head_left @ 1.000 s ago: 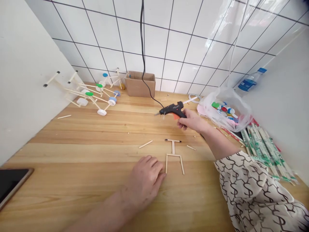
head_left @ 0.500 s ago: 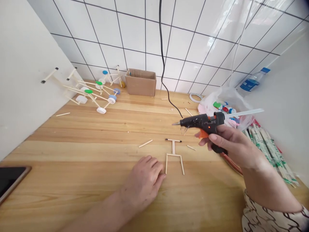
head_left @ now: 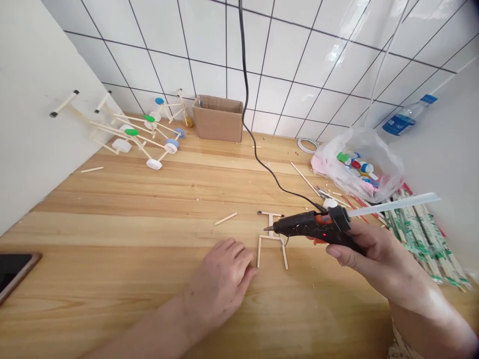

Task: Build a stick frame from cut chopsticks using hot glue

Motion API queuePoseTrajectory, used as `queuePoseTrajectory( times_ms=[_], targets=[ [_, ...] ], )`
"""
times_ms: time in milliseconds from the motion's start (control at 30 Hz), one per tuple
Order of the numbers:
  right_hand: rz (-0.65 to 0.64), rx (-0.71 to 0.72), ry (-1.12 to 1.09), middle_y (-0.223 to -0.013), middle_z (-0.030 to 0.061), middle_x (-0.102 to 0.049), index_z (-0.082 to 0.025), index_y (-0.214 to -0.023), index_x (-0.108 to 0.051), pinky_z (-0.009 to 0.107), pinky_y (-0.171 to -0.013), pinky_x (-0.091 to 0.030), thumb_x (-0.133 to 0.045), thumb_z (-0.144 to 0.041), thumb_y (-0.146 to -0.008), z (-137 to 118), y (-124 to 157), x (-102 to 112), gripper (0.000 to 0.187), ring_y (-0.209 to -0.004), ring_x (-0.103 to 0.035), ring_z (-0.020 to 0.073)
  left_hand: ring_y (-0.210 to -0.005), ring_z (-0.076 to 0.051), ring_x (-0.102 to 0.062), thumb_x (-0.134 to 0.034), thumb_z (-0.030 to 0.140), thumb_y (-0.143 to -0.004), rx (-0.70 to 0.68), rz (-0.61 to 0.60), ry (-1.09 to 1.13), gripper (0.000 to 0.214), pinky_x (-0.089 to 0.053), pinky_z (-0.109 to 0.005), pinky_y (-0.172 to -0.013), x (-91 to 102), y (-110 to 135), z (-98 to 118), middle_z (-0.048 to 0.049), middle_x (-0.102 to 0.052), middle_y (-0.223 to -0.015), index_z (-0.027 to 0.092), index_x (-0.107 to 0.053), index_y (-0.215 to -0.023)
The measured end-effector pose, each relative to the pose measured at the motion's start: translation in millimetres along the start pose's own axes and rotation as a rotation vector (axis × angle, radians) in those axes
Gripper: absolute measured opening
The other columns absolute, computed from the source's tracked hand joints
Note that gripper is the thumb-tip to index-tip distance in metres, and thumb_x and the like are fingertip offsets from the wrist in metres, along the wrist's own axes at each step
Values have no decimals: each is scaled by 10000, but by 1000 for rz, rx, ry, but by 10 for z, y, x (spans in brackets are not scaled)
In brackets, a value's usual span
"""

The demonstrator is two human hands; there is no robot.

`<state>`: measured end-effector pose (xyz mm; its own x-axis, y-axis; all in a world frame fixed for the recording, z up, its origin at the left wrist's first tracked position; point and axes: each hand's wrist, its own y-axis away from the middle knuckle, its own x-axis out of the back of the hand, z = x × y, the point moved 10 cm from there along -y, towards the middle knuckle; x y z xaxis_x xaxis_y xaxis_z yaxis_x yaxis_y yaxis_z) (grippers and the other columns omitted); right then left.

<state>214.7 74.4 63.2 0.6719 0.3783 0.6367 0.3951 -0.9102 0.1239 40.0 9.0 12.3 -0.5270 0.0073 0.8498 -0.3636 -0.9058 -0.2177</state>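
Observation:
My right hand (head_left: 381, 254) is wrapped round the grip of a black hot glue gun (head_left: 307, 224), its small red light lit and a clear glue stick (head_left: 396, 203) jutting from the rear. The nozzle points left, over the neck of a frame made of thin wooden sticks (head_left: 260, 252) lying flat on the table. The gun hides part of the frame's right side. My left hand (head_left: 226, 274) rests on the table with fingers curled, thumb and forefinger against the lower end of the frame's left leg.
A loose stick (head_left: 226, 219) lies left of the frame. Stick models with bottle-cap wheels (head_left: 153, 163) stand back left beside a cardboard box (head_left: 219, 119). On the right are a plastic bag of caps (head_left: 359, 162), wrapped chopsticks (head_left: 415, 239) and a bottle (head_left: 406, 117). A phone (head_left: 15, 271) lies left.
My right hand has brought the glue gun down, its nozzle now over the stick frame's neck. My left hand has stayed by the frame's left leg. The view has shifted slightly.

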Motion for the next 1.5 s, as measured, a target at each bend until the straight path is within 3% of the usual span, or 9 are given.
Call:
queuePoseTrajectory(
  times_ms=[200, 333, 500, 733, 867, 967, 1167, 1367, 1500],
  targets=[
    [5, -9, -31, -938, 55, -711, -226, -1032, -659, 317, -642, -532, -649, -394, -791, 34, 7, -28, 294, -830, -638, 253, -686, -188, -513, -518, 139, -852, -3, 15, -1, 155, -417, -317, -630, 35, -16, 17, -20, -585, -703, 185, -532, -705],
    [3, -46, -96, -938, 62, -719, -217, -1040, -647, 315, -646, -528, -654, -400, -792, 99, -20, -33, 309, -781, -637, 226, -690, -187, -514, -520, 140, -851, -1, 14, 3, 157, -421, -319, -644, 33, -15, 15, -17, -586, -701, 186, -537, -702],
    [-34, -118, -295, -995, 101, -710, -204, -1008, -649, 255, -522, -471, -657, -441, -781, 166, -51, -60, 329, -690, -616, 179, -699, -193, -521, -537, 131, -842, 6, -12, 6, 151, -426, -322, -648, 16, -18, 7, -20, -589, -705, 182, -541, -701],
    [-19, -163, -477, -1057, 139, -696, -214, -960, -665, 302, -505, -469, -659, -515, -730, 154, -50, -44, 380, -597, -595, 179, -693, -186, -517, -504, 151, -860, -8, 15, -10, 168, -427, -318, -647, 24, -8, 15, -21, -588, -702, 189, -535, -700],
    [-22, -137, -371, -920, 104, -725, -208, -936, -692, 296, -498, -472, -668, -484, -727, 173, -47, -41, 347, -569, -566, 165, -692, -189, -522, -539, 150, -847, -2, 23, -12, 157, -423, -316, -641, 23, -7, 9, -19, -589, -698, 188, -530, -695],
    [-16, -100, -239, -781, 61, -718, -212, -852, -699, 308, -585, -520, -706, -438, -708, 162, -43, -53, 268, -705, -628, 219, -687, -190, -519, -555, 146, -838, -1, 26, -11, 149, -420, -318, -632, 25, -13, 3, -21, -592, -699, 182, -528, -697],
    [-124, -36, -74, -973, 56, -705, -225, -1036, -670, 389, -835, -518, -635, -372, -802, 123, -32, -225, 279, -960, -627, 279, -687, -191, -515, -570, 133, -825, -13, 23, -22, 147, -415, -319, -630, 23, -14, 18, -20, -590, -699, 177, -528, -691],
    [-123, -5, 135, -950, 31, -687, -232, -1013, -636, 350, -751, -518, -574, -377, -850, 208, -1, -259, 227, -912, -621, 264, -690, -193, -508, -570, 136, -829, -10, 12, -7, 140, -412, -326, -633, 16, -15, 13, -22, -588, -707, 170, -536, -698],
    [-135, -4, 274, -797, 10, -668, -228, -852, -611, 317, -638, -494, -551, -404, -862, 185, 20, -276, 186, -736, -609, 216, -698, -195, -504, -563, 145, -837, -5, 9, 9, 140, -411, -328, -636, 2, -7, 2, -24, -583, -716, 169, -535, -702]
  ],
)
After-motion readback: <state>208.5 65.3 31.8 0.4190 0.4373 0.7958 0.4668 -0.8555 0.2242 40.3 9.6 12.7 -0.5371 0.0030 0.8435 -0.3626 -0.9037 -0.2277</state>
